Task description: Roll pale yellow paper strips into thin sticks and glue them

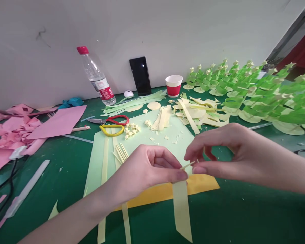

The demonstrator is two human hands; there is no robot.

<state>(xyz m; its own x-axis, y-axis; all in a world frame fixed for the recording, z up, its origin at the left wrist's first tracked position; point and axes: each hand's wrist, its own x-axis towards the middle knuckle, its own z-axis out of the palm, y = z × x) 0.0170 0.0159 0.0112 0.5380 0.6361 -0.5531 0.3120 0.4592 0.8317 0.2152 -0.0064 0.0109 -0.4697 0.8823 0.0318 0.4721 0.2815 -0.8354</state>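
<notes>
My left hand (pixel 160 166) is closed, thumb against fingers, on a pale yellow paper strip (pixel 182 210). The strip's wide tail hangs below my thumb. A thin, narrow piece (pixel 187 165) of the same colour pokes out from my fingertips toward the right. My right hand (pixel 218 152) hovers just beside that piece, thumb and forefinger apart, the thumb close to its end. Beneath both hands lie a light green sheet (pixel 139 135) and a yellow-orange sheet (pixel 203 182). Several thin yellow strips (pixel 121 152) stand behind my left wrist.
Scissors (pixel 112 123) with red and yellow handles lie beside small folded paper stars (pixel 131 130). Paper scraps (pixel 203 112), a paper cup (pixel 174 85), a phone (pixel 140 76) and a bottle (pixel 99 79) stand behind. Green paper trees (pixel 259 91) fill the right; pink paper (pixel 58 122) lies left.
</notes>
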